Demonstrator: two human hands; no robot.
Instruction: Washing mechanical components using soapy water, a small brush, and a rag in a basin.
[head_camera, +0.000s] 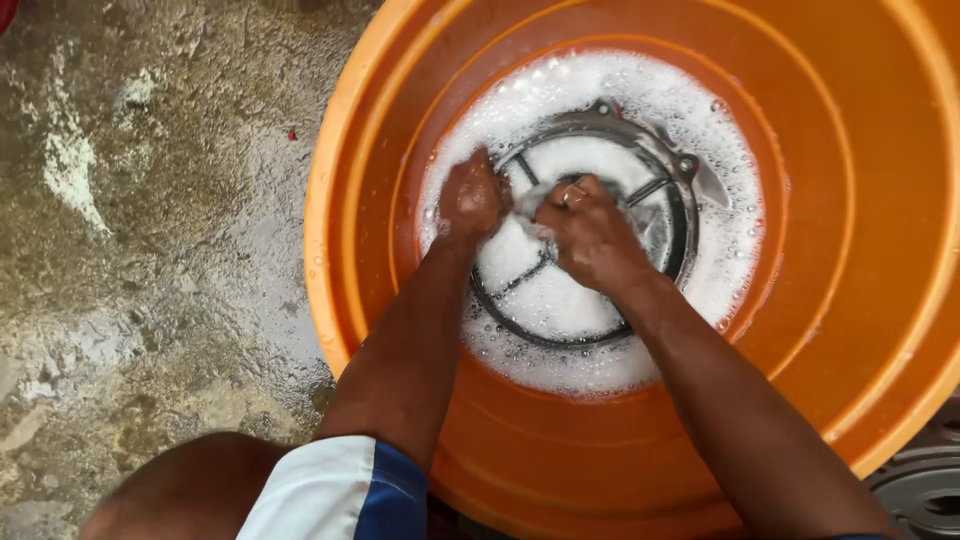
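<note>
Two bare hands reach down into one large orange tub whose bottom is covered with white soapy foam. One round grey metal frame, a ring with thin spokes and small lugs on its outer edge, lies in the foam beneath the fingers. The left hand is curled shut over the ring's left edge, its fingertips sunk in suds, so the exact grip cannot be made out. The right hand is closed around a small pale wad, seemingly a cloth, which sticks out of the fist toward the left hand and presses on the frame near its centre. The two fists sit just beside each other, the cloth between them. Outside the tub, well to the left of the fingers, lies wet, stained concrete floor. One blue-and-white sleeve edge shows below the left forearm, and one grey ribbed disc peeks in at the lower right corner.
</note>
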